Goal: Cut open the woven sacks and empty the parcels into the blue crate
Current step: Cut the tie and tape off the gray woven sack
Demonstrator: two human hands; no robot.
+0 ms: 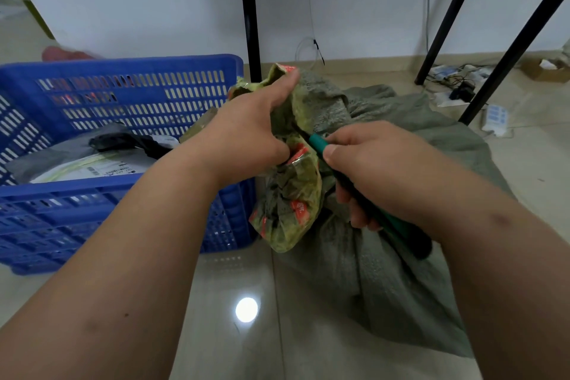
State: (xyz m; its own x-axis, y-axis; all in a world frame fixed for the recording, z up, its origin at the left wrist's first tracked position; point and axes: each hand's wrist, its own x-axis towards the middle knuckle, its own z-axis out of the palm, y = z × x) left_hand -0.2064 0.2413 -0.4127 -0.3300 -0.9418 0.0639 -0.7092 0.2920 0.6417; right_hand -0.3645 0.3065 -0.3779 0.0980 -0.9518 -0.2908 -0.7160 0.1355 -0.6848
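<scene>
beside the blue crate (123,71), left hand (246,129) clenches the taped sack (385,225) neck; right hand (379,170) grips a green-handled cutter (317,142).

Left hand (246,129) gripping taped, bunched neck (290,194) of grey-green woven sack (401,271) on tiled floor (231,333); right hand (379,170) closed around green-handled cutter (320,143), tip at neck. Blue crate (123,71) just left, holding grey and white parcels (92,163).
</scene>
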